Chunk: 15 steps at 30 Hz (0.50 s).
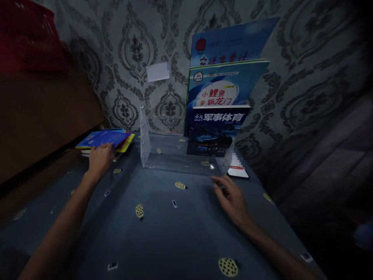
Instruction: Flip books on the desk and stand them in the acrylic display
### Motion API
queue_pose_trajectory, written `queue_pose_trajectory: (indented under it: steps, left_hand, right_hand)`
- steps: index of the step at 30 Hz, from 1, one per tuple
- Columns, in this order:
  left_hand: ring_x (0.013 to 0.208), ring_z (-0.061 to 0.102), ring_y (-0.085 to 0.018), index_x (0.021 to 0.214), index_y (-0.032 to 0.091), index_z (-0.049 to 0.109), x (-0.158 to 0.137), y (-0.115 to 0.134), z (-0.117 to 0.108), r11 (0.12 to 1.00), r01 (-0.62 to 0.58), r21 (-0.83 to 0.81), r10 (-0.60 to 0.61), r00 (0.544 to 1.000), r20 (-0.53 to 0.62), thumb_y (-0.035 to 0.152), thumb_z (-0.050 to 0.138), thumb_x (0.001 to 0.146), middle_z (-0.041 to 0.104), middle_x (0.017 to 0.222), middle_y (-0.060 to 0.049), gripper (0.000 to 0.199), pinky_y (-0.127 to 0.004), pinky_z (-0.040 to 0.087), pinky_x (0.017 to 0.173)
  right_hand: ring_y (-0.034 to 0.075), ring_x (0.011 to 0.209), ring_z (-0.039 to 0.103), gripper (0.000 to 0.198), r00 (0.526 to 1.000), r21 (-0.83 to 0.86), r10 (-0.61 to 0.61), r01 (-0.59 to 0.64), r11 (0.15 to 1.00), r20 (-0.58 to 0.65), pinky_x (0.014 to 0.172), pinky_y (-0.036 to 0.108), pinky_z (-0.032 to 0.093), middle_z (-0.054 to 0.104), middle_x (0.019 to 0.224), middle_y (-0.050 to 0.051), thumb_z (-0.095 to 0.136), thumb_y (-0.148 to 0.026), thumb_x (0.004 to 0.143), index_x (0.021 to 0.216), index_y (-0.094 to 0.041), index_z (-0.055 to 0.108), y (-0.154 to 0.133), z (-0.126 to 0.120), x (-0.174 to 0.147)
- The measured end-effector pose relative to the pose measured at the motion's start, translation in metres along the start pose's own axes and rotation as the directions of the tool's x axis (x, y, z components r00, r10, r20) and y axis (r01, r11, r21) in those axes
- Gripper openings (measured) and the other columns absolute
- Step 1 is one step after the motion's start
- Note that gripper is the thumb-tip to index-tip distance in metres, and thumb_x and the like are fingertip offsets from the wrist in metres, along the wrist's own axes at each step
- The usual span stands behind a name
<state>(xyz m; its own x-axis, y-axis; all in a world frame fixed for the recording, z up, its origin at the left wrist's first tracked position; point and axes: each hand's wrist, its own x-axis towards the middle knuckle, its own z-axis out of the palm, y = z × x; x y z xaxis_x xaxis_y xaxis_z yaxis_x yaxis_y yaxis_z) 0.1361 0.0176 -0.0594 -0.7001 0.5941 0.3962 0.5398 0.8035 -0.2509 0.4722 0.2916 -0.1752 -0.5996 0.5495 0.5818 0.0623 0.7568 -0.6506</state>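
My left hand point(101, 157) is at the front of a small pile of books at the left, its fingers closed on the near edge of the top one, a blue book point(100, 139). My right hand point(230, 196) holds nothing; its fingers are loosely bent and apart, just in front of a clear plastic book rack point(180, 163). In the right part of the rack stand several books: a dark blue one point(217, 130) in front, a light blue one point(247, 79) behind it, and a taller blue one point(230, 42) at the back.
A patterned dark cloth point(163, 241) covers the table. Behind the rack rises a papered wall point(171, 23) with a white switch plate point(157, 72). To the left stand a brown box point(43, 116) and a red bag point(29, 39). A phone-like object point(238, 172) lies right of the rack.
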Motion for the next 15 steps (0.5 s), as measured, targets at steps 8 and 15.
queue_pose_trajectory:
  steps: [8, 15]
  left_hand:
    - [0.104, 0.072, -0.036, 0.135, 0.005, 0.062, -0.073, 0.023, -0.028, 0.977, -0.184, 0.105, 0.175, 0.98, 0.093, 0.013, 0.035, 0.1, 0.074, 0.116, -0.022, 0.045, -0.045, 0.052, 0.092]
    - [0.092, 0.075, -0.032, 0.114, 0.011, 0.07, -0.135, 0.078, -0.043, 0.958, -0.287, -0.015, 0.269, 0.876, 0.4, 0.005, 0.04, 0.096, 0.076, 0.102, -0.017, 0.035, -0.04, 0.059, 0.076]
  right_hand:
    - [0.02, 0.078, 0.065, 0.022, 0.996, 0.0, -0.033, 0.033, 0.999, 0.088, 0.064, 0.03, 0.055, 0.066, 0.092, 0.006, 0.05, -0.027, 0.096, 0.101, -0.022, 0.071, -0.011, 0.001, -0.003]
    - [0.02, 0.076, 0.063, 0.024, 0.988, -0.023, -0.058, 0.062, 0.998, 0.146, 0.069, 0.033, 0.055, 0.065, 0.091, 0.006, 0.049, -0.022, 0.096, 0.105, -0.022, 0.072, -0.013, 0.001, -0.005]
